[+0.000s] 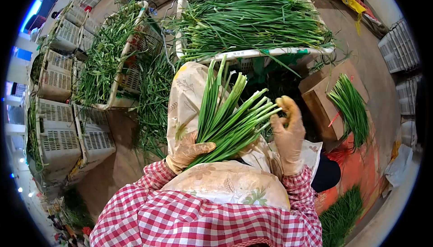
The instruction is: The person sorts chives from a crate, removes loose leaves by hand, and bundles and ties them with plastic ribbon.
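Note:
A bunch of garlic chives (230,123) lies over my lap, its pale stem ends fanned up and to the right. My left hand (187,152), in a tan glove, is closed around its lower leafy part, thumb across the leaves. My right hand (289,134), gloved too, is beside the stem ends at the right. Its fingers are bent, with a gap between thumb and forefinger, and nothing shows in them. A patterned apron (225,181) covers my lap under the bunch.
Ahead stands a white crate (252,54) full of chives. Loose leaves fill another crate (118,78) at the left, near stacked crates (56,123). On the right, a tied chive bunch (351,109) rests against a cardboard box (322,112); more chives (343,215) lie on a red sheet.

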Demonstrator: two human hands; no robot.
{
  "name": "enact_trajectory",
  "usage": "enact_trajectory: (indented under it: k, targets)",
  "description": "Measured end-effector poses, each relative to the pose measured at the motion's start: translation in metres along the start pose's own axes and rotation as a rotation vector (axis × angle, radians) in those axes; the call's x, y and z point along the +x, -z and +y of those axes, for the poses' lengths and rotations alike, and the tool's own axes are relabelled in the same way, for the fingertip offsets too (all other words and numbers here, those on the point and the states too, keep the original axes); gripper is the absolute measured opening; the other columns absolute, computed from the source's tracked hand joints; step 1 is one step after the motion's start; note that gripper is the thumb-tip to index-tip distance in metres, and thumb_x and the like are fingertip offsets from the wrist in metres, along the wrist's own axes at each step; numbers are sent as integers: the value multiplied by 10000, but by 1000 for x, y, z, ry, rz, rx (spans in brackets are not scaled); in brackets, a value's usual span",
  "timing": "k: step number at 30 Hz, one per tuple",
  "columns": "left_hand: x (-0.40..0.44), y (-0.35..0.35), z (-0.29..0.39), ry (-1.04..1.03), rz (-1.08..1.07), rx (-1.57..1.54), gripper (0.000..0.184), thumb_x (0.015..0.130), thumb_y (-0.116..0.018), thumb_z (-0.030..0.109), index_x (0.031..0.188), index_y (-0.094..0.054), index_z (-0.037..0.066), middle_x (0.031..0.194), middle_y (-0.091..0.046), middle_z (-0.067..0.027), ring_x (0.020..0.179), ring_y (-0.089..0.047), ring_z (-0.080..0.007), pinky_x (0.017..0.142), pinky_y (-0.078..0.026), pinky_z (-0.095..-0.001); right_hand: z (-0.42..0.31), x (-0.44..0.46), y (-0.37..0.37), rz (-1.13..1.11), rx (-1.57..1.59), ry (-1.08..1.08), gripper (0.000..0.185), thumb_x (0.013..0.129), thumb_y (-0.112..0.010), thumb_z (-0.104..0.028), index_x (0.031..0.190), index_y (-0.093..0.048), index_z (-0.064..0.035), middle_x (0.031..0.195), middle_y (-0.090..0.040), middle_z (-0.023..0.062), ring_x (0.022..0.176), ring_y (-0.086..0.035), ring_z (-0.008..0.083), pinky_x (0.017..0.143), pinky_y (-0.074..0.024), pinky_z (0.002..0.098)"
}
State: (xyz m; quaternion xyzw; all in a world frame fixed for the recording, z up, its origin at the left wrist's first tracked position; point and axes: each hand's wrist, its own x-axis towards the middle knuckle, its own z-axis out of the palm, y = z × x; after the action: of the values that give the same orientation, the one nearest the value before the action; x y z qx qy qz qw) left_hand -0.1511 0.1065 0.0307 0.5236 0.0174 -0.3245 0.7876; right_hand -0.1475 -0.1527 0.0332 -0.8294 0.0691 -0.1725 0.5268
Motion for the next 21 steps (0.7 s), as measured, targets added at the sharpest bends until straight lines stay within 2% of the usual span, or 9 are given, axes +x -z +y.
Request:
enact_trajectory:
  k: [3,6,9,11,12,14,15,18,21]
  targets:
    - [0,-2,1,16,-21,-25,496,836,-681,157,1267,-496,0,1172,-599,-80,1046,-575,-163,928,-456,-295,7,-7,6,56,-24,-41,419,866,-647,-161,1237,-504,-31,1047,-649,123,842,-625,146,685,-501,243]
    - [1,1,-4,8,21,-87,539,821,-694,169,1285,-473,5,1184,-590,-81,1048,-577,-171,939,-454,-298,5,-15,5,-243,123,-391,518,866,-636,-345,1209,-514,23,887,-684,114,755,-639,145,675,-504,249]
    - [4,25,-21,105,47,-67,579,788,-726,247,1255,-491,-1,1072,-604,-47,907,-600,-135,829,-507,-273,-1,-16,-6,-272,249,-475,544,855,-655,-307,1223,-488,58,929,-671,122,779,-636,134,644,-505,245]
    - [5,28,-16,87,-50,-63,589,786,-728,301,1234,-491,-1,833,-526,57,734,-522,-53,712,-485,-212,-11,-8,-8,-322,375,-605,576,843,-674,-248,1261,-435,67,941,-660,115,789,-635,131,619,-504,237]
    - [4,32,-14,143,-53,-55,679,782,-717,281,1320,-398,16,1053,-525,-28,921,-540,-133,812,-488,-288,-2,-9,-16,-323,430,-634,591,832,-684,-219,1284,-413,48,940,-655,109,788,-634,132,612,-504,235]
    - [4,39,-19,197,-54,-48,780,779,-706,262,1406,-304,32,1273,-524,-113,1109,-558,-214,913,-492,-364,-5,-6,-25,-357,563,-677,687,807,-704,-176,1366,-332,-29,936,-648,104,773,-631,138,598,-510,252]
    - [5,45,-28,170,-37,-40,775,792,-694,243,1418,-284,40,1302,-501,-119,1135,-544,-220,931,-483,-370,-4,-7,-27,-358,564,-680,687,807,-704,-176,1366,-332,-29,936,-648,104,773,-631,138,598,-510,252]
    - [2,40,-25,181,-16,-139,770,813,-676,204,1437,-250,55,1351,-461,-131,1186,-512,-232,975,-454,-381,6,-10,-31,-252,175,-308,847,794,-725,-219,1447,-199,-97,928,-647,116,756,-632,168,610,-511,277]
    - [2,44,-29,193,14,-236,772,818,-673,169,1447,-234,76,1373,-441,-144,1217,-489,-252,1021,-421,-389,11,-13,-25,-308,303,-485,892,788,-731,-229,1468,-164,-124,916,-648,105,730,-631,173,613,-505,270]
